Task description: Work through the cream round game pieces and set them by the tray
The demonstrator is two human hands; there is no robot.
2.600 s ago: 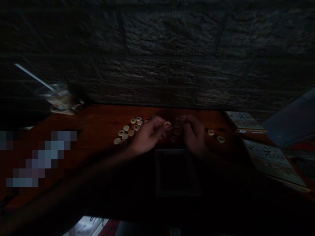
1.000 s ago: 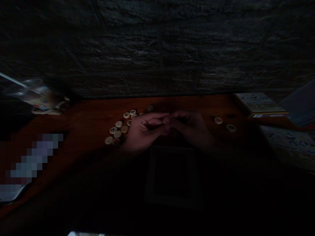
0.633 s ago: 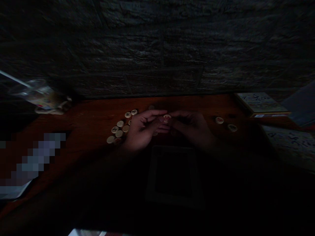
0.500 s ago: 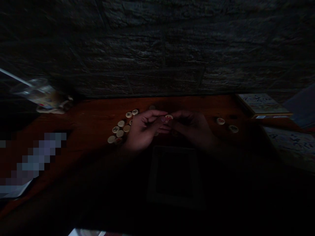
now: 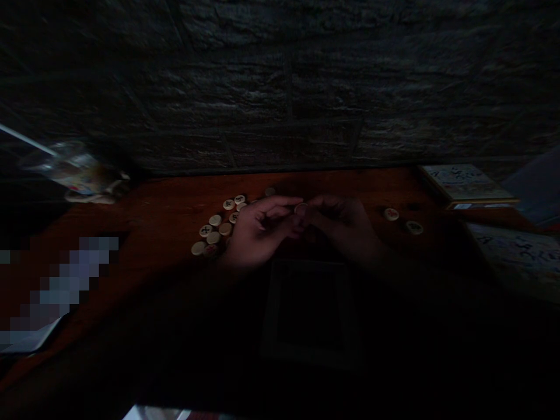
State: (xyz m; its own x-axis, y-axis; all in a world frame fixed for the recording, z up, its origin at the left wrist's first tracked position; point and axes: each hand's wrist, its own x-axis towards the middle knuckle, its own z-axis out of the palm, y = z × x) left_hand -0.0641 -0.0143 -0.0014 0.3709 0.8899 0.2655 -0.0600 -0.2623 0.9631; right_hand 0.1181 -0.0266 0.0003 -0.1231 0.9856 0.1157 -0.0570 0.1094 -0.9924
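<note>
Between the fingertips of both hands is a round xiangqi piece (image 5: 300, 207), small and dim, its marking not readable. My left hand (image 5: 258, 230) is closed on its left side, index finger along the upper edge. My right hand (image 5: 345, 227) pinches it from the right with thumb and finger. Beside my left hand lie several loose xiangqi pieces (image 5: 213, 237), some with black characters, one with red, some blank side up. Right of my right hand lie a red-marked piece (image 5: 391, 214) and a dark-marked piece (image 5: 413, 227).
Two flat printed boxes (image 5: 472, 185) lie at the right. A dark rectangular frame or tray (image 5: 312, 350) lies in front of my hands. On the left stand a clear plastic cup (image 5: 81, 169) with a straw and a pixelated flat object (image 5: 65, 286). A stone wall (image 5: 280, 87) rises behind the wooden table (image 5: 166, 195).
The piece in my fingers has turned, so its red character no longer shows. My left thumb has shifted slightly; both hands stay in nearly the same place.
</note>
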